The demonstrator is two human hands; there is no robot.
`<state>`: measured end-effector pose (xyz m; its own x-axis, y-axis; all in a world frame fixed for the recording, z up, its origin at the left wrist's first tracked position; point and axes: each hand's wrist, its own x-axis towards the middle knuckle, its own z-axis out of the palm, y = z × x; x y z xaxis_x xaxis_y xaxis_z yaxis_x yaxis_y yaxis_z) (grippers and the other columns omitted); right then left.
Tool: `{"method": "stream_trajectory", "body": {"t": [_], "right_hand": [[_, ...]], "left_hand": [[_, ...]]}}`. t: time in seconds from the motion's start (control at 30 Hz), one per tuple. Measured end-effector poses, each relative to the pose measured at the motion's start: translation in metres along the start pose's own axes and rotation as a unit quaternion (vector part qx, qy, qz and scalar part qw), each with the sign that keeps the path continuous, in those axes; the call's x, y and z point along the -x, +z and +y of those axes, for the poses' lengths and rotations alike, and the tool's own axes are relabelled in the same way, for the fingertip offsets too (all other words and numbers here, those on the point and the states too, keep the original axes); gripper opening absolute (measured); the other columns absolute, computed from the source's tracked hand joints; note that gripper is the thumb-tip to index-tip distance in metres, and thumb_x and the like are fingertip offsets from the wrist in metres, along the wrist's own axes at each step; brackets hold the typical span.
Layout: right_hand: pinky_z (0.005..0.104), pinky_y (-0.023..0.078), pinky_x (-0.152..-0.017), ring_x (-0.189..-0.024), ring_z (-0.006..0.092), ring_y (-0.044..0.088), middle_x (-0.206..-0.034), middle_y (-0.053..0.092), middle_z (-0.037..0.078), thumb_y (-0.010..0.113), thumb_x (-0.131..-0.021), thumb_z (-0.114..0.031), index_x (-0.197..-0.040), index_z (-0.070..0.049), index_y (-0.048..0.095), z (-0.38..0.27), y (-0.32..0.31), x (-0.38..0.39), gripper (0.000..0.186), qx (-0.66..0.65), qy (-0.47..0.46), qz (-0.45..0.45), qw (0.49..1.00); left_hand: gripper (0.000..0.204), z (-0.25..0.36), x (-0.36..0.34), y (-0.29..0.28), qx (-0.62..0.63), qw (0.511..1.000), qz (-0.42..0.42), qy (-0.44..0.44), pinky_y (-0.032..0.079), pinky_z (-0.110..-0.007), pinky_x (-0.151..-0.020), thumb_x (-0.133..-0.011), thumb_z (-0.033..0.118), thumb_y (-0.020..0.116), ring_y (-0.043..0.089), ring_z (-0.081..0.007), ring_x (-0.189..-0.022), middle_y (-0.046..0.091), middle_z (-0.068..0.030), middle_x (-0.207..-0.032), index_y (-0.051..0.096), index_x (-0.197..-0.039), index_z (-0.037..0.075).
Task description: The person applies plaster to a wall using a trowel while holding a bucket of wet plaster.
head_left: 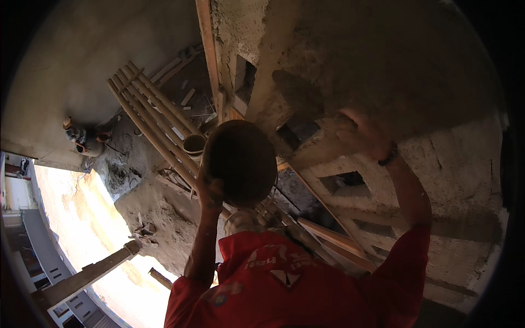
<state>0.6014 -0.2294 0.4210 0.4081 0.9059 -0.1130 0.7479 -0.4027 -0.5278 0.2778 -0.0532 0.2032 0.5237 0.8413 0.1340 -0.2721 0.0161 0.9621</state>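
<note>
Round dark mortar pan (243, 161) sits at picture centre, rim gripped at its 7 o'clock edge by the left hand (209, 192), fingers curled closed on it. It is held high and close to the wall, presumably to keep the mix within reach of the working hand. At 2 o'clock from the pan, the right hand (365, 134) presses against the rough plastered wall (394, 65); it appears closed on a flat tool, though the tool itself cannot be made out in the shadow. A wristband shows on that arm. Open brick gaps (343, 180) lie at 3 o'clock. At 10 o'clock, bamboo poles (150, 115) lean in a bundle; a small bucket (193, 144) stands beside them. Sand and debris cover the floor (158, 218) at 8 o'clock.
</note>
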Motion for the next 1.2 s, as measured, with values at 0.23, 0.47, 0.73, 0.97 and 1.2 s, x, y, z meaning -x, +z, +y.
{"method": "stream_trajectory", "body": {"t": [0.23, 0.47, 0.73, 0.97, 1.2], "right_hand": [[0.0470, 0.057, -0.072, -0.081, 0.0380, 0.069, -0.086, 0.067, 0.023, 0.059, -0.089, -0.015, -0.105, -0.006, 0.064, 0.027, 0.142, 0.011, 0.019, 0.339, -0.076, 0.015, 0.938], [0.0407, 0.057, -0.070, -0.077, 0.0288, 0.070, -0.084, 0.069, 0.014, 0.056, -0.089, -0.012, -0.105, -0.006, 0.063, 0.060, 0.156, 0.039, 0.018, 0.205, 0.003, -0.131, 0.970], [0.0414, 0.056, -0.076, -0.090, 0.0317, 0.069, -0.091, 0.068, 0.017, 0.063, -0.089, -0.020, -0.103, -0.002, 0.057, 0.088, 0.196, 0.068, 0.024, -0.264, -0.073, -0.056, 0.960], [0.0442, 0.055, -0.072, -0.082, 0.0370, 0.068, -0.087, 0.067, 0.019, 0.064, -0.088, -0.022, -0.110, -0.004, 0.058, 0.074, 0.151, 0.077, 0.029, -0.095, 0.025, -0.014, 0.995], [0.0448, 0.052, -0.068, -0.078, 0.0338, 0.069, -0.083, 0.068, 0.016, 0.065, -0.086, -0.018, -0.113, -0.003, 0.058, 0.070, 0.130, 0.083, 0.031, -0.069, -0.045, 0.040, 0.996]], "left_hand": [[0.069, -0.002, -0.005, 0.060, -0.148, 0.985, -0.046, -0.069, 0.049, -0.043, -0.096, -0.067, 0.014, 0.059, 0.065, -0.0335, -0.110, 0.067, -0.0209, -0.117, 0.055, -0.135, 0.003], [0.068, 0.018, -0.007, 0.108, -0.213, 0.970, -0.115, -0.036, 0.050, -0.047, -0.093, -0.071, 0.013, 0.062, 0.062, -0.0397, -0.111, 0.061, -0.0204, -0.116, 0.052, -0.137, 0.007], [0.062, 0.015, -0.006, 0.118, -0.185, 0.972, -0.136, 0.043, 0.049, -0.044, -0.097, -0.072, 0.012, 0.059, 0.063, -0.0388, -0.112, 0.063, -0.0226, -0.117, 0.053, -0.133, 0.000], [0.064, 0.034, -0.015, 0.125, -0.103, 0.984, -0.145, 0.023, 0.048, -0.038, -0.100, -0.073, 0.013, 0.053, 0.064, -0.0277, -0.115, 0.067, -0.0210, -0.117, 0.052, -0.135, -0.003], [0.058, 0.008, -0.005, 0.097, -0.029, 0.994, -0.090, -0.060, 0.048, -0.033, -0.096, -0.079, 0.016, 0.058, 0.063, -0.0198, -0.107, 0.068, -0.0126, -0.114, 0.053, -0.133, -0.005]]}}
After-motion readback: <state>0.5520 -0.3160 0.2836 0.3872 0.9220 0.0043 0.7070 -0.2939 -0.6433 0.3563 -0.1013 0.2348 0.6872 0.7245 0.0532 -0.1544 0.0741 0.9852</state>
